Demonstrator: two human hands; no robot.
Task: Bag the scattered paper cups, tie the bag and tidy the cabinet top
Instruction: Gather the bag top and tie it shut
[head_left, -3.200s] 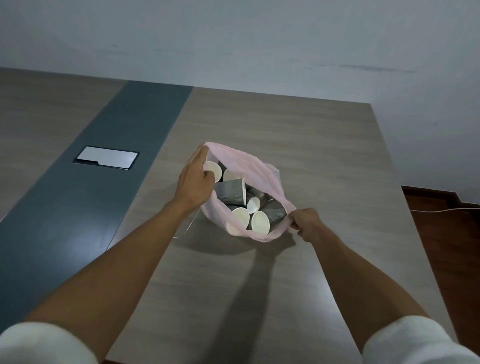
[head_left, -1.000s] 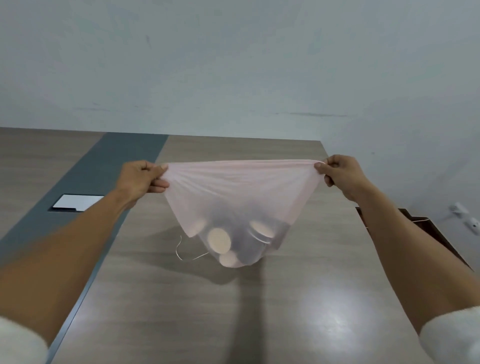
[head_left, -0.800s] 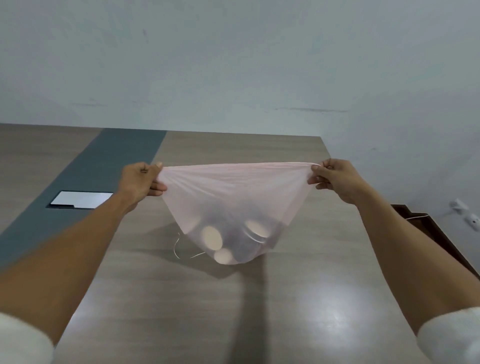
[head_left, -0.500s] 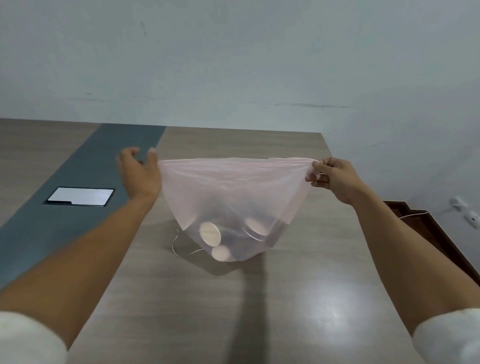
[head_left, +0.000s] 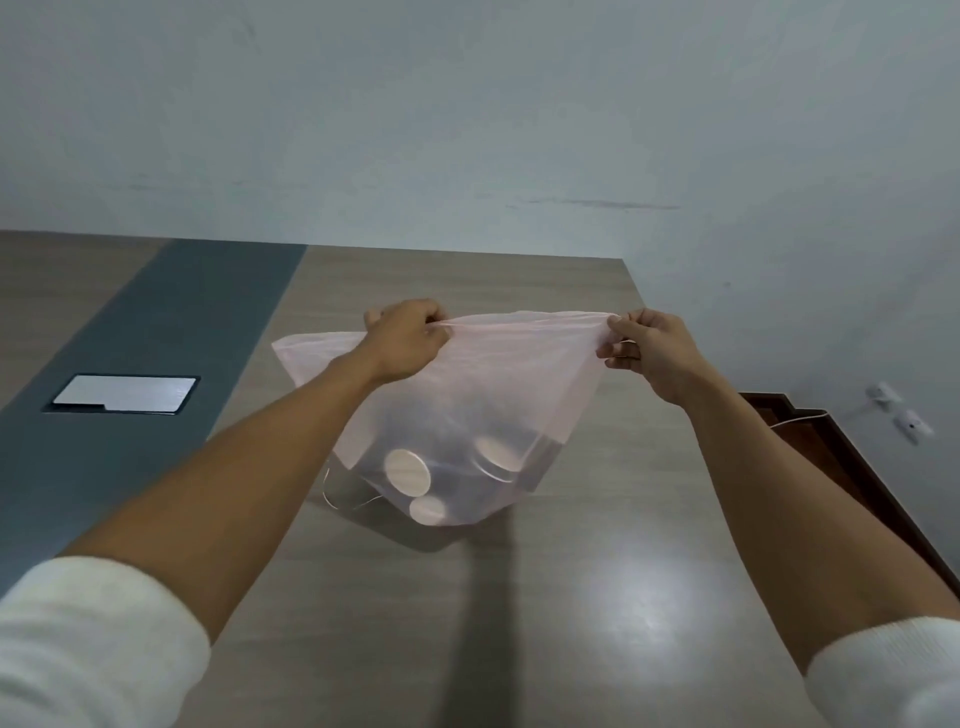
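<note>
A thin pink plastic bag (head_left: 498, 395) hangs above the wooden cabinet top (head_left: 597, 597), its bottom resting near the surface. Several paper cups (head_left: 408, 473) show through the plastic at the bottom, grey-sided with pale round ends. My left hand (head_left: 408, 340) pinches the bag's top edge near its middle, leaving the left corner (head_left: 291, 351) drooping free. My right hand (head_left: 647, 348) grips the right end of the top edge. The stretch of rim between both hands is pulled taut.
A thin loose string (head_left: 337, 499) lies on the wood beside the bag's lower left. A dark grey strip (head_left: 156, 364) with a metal cover plate (head_left: 124, 392) runs along the left. The wall stands behind; the cabinet's right edge drops to a brown floor (head_left: 831, 452).
My left hand let go of the bag's left corner, moved right and took hold of the top edge near its middle. The left corner now sags. My right hand kept its grip.
</note>
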